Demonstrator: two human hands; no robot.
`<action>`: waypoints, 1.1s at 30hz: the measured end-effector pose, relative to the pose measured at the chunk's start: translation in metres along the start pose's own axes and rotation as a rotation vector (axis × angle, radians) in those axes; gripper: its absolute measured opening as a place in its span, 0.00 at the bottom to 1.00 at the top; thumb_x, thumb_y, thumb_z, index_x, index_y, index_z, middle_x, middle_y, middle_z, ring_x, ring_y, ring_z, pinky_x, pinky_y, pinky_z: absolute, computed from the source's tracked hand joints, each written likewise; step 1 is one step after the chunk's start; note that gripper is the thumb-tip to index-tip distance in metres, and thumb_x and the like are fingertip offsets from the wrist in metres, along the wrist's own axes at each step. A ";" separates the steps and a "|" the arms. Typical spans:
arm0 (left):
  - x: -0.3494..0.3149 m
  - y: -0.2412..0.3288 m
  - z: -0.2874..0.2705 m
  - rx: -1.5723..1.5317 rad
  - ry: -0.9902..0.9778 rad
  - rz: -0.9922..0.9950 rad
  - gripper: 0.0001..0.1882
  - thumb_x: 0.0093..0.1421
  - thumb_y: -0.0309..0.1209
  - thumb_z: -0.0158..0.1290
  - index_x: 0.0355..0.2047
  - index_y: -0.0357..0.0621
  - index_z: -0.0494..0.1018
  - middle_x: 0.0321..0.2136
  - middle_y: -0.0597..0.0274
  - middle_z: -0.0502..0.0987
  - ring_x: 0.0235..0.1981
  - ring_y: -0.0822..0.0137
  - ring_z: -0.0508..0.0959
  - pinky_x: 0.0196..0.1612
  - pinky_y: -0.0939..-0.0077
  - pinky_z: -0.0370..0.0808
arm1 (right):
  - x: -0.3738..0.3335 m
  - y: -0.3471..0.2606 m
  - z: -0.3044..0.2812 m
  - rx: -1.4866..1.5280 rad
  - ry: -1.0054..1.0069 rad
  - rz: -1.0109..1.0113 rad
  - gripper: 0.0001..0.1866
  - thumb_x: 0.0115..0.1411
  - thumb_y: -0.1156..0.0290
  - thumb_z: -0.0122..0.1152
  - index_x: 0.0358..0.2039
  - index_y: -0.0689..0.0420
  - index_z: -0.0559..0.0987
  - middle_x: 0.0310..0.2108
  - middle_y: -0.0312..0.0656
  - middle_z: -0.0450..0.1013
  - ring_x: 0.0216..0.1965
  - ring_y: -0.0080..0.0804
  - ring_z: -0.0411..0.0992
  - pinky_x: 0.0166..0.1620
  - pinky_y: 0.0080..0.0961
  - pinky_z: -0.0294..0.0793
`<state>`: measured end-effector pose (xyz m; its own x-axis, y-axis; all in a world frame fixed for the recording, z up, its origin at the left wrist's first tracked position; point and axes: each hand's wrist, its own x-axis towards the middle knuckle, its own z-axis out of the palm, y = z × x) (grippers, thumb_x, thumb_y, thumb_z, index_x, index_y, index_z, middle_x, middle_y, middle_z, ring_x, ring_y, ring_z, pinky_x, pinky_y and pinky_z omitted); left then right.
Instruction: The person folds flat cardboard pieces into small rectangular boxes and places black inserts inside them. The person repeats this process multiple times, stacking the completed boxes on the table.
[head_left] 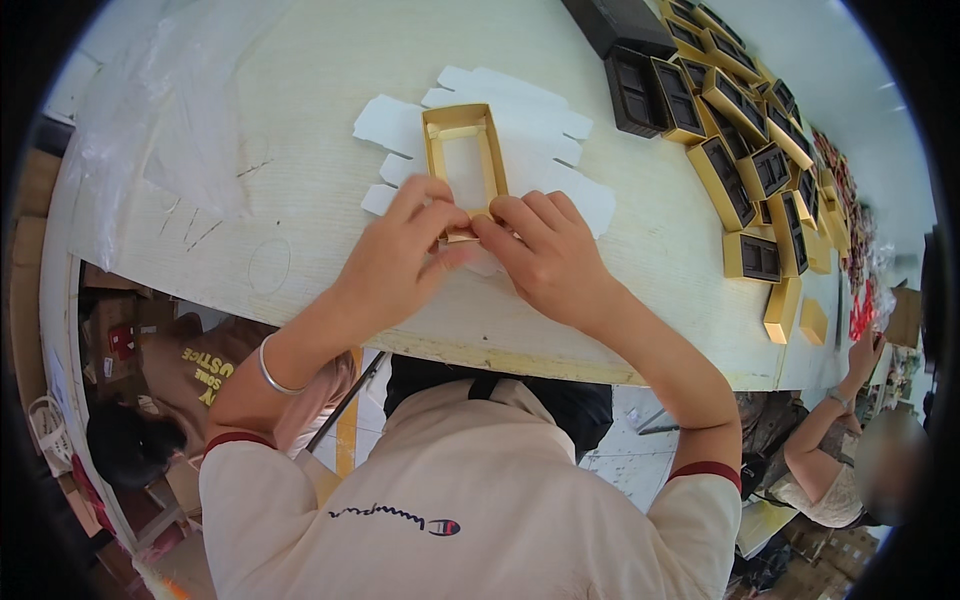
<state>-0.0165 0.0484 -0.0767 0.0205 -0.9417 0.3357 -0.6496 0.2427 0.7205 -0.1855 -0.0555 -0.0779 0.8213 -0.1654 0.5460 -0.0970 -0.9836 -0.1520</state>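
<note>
A small gold cardboard box [490,150] with an open top lies lengthwise in front of me, walls raised around a pale floor. My left hand [405,250] pinches the left part of its near end with bent fingers. At the right part of that same end, my right hand [545,250] grips the wall, thumb and index finger close to the left hand's fingertips. The fingers partly hide the near edge. Under and around the box several flat white card blanks [540,125] with tabbed ends are fanned out on the table [330,170].
Many gold boxes with dark inserts [722,180] are heaped at the right. Beside them lie a dark tray [635,92] and a black box [620,25]. Clear plastic film [170,130] covers the far left of the table. Another person's arm [825,440] shows at right; someone in brown [190,365] is low at left.
</note>
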 end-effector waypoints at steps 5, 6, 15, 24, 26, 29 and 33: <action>0.000 0.000 0.008 0.191 -0.010 0.075 0.08 0.53 0.22 0.56 0.33 0.37 0.70 0.31 0.56 0.69 0.29 0.54 0.73 0.30 0.66 0.71 | 0.008 0.005 0.001 0.207 -0.240 0.160 0.05 0.46 0.80 0.59 0.25 0.60 0.75 0.29 0.42 0.68 0.29 0.40 0.68 0.34 0.34 0.67; 0.001 -0.001 0.007 0.219 -0.024 0.074 0.08 0.52 0.21 0.56 0.33 0.36 0.71 0.31 0.56 0.69 0.29 0.54 0.73 0.30 0.66 0.71 | 0.012 0.006 0.000 0.238 -0.278 0.194 0.04 0.46 0.80 0.59 0.25 0.60 0.74 0.29 0.43 0.69 0.30 0.41 0.69 0.34 0.34 0.68; 0.014 0.017 -0.026 -0.041 -0.190 -0.095 0.12 0.54 0.18 0.54 0.39 0.40 0.67 0.37 0.57 0.70 0.28 0.59 0.73 0.30 0.68 0.71 | 0.008 0.012 -0.013 0.619 -0.287 0.367 0.08 0.52 0.80 0.60 0.34 0.61 0.73 0.34 0.45 0.68 0.34 0.44 0.70 0.36 0.35 0.70; 0.013 0.002 -0.001 -0.006 -0.163 0.007 0.13 0.57 0.19 0.51 0.40 0.43 0.61 0.36 0.56 0.69 0.31 0.51 0.74 0.30 0.65 0.72 | 0.008 0.004 0.003 0.300 -0.223 0.189 0.07 0.50 0.78 0.59 0.30 0.60 0.72 0.30 0.44 0.66 0.31 0.42 0.69 0.36 0.34 0.68; 0.011 0.004 -0.004 -0.034 -0.195 -0.076 0.14 0.57 0.20 0.53 0.40 0.43 0.61 0.37 0.57 0.70 0.31 0.54 0.75 0.29 0.67 0.72 | 0.007 0.005 0.005 0.275 -0.201 0.177 0.07 0.49 0.79 0.58 0.30 0.59 0.72 0.30 0.44 0.66 0.32 0.42 0.69 0.36 0.34 0.68; 0.018 0.010 -0.016 -0.101 -0.237 -0.148 0.18 0.53 0.25 0.59 0.42 0.44 0.65 0.42 0.59 0.71 0.35 0.58 0.75 0.31 0.67 0.72 | 0.003 0.012 0.005 0.338 -0.185 0.194 0.07 0.49 0.79 0.58 0.29 0.59 0.72 0.29 0.43 0.66 0.31 0.41 0.69 0.36 0.35 0.68; 0.043 0.014 -0.050 0.268 -0.154 0.152 0.27 0.46 0.32 0.65 0.46 0.45 0.69 0.52 0.55 0.68 0.51 0.55 0.68 0.49 0.64 0.68 | 0.006 0.019 -0.031 0.343 -0.383 0.003 0.13 0.50 0.78 0.60 0.38 0.59 0.74 0.37 0.44 0.69 0.36 0.43 0.71 0.39 0.33 0.70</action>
<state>0.0131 0.0231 -0.0221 -0.1938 -0.9284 0.3169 -0.8131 0.3328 0.4776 -0.1997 -0.0778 -0.0520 0.9745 -0.0668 0.2143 0.0378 -0.8924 -0.4497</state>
